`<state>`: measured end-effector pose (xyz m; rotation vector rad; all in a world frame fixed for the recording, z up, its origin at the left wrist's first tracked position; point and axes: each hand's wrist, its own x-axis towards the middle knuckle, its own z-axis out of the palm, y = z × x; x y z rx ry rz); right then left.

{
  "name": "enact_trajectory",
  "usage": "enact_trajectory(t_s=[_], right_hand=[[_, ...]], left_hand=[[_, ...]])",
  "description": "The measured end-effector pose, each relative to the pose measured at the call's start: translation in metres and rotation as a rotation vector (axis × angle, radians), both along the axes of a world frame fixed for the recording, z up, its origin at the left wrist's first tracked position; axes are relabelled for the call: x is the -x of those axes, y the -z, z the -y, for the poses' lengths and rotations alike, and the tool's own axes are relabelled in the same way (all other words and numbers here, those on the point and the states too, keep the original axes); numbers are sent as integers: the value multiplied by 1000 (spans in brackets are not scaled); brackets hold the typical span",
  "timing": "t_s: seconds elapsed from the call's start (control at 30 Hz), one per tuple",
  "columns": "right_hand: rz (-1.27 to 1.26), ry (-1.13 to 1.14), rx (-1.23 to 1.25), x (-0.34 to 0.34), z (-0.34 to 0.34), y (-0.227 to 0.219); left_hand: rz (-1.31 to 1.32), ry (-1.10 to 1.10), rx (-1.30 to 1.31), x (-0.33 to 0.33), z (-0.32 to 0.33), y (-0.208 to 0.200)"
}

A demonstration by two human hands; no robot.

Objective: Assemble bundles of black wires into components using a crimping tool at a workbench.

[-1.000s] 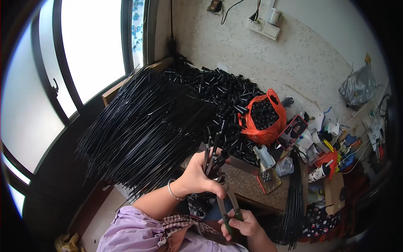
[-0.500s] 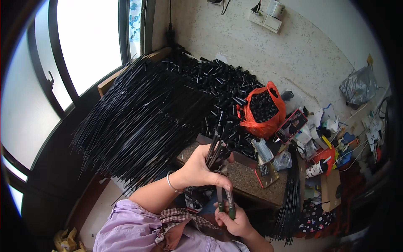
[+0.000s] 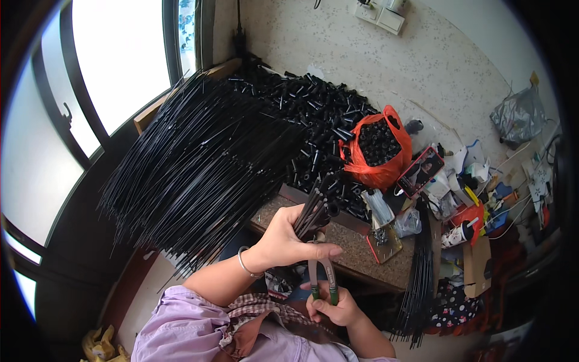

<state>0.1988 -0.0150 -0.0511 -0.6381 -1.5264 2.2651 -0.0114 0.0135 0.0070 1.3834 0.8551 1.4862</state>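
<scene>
My left hand (image 3: 283, 241), with a bangle at the wrist, is closed round a bunch of thin black rods (image 3: 310, 208) that point up and away. Its thumb stretches to the right, just above the pliers. My right hand (image 3: 335, 308) grips the green-handled pliers (image 3: 324, 277) below, the handles spread apart and the head pointing up toward my left hand. What lies at the jaws is hidden by the left thumb and fingers. Behind the bunch, a heap of short black tubes (image 3: 313, 102) covers the back of the table (image 3: 386, 274).
A large stack of long black rods (image 3: 199, 163) spreads over the left side. An orange plastic bag (image 3: 377, 172) of small black parts stands among the tubes. To its right lie a phone (image 3: 420, 172), clutter and a hanging bundle of black rods (image 3: 418, 283).
The plier handles have spread wider apart in my right hand. My left thumb has straightened out to the right. The whole view has shifted slightly.
</scene>
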Motion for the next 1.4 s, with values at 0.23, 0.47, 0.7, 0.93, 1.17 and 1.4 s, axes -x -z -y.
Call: enact_trajectory(t_s=[0.23, 0.47, 0.7, 0.93, 1.17, 1.4], right_hand=[[-96, 255, 55, 17, 16, 42], [497, 968, -630, -44, -79, 38], [1009, 887, -1212, -105, -150, 85], [1153, 836, -1528, -105, -163, 110], [973, 1173, -1211, -116, -168, 100], [290, 1303, -564, -83, -147, 43]], left_hand=[[4, -14, 58, -30, -15, 10], [143, 7, -5, -26, -32, 35], [78, 106, 53, -37, -37, 45], [41, 78, 32, -31, -43, 46], [17, 74, 87, -31, -38, 44], [-188, 232, 63, -38, -26, 46]])
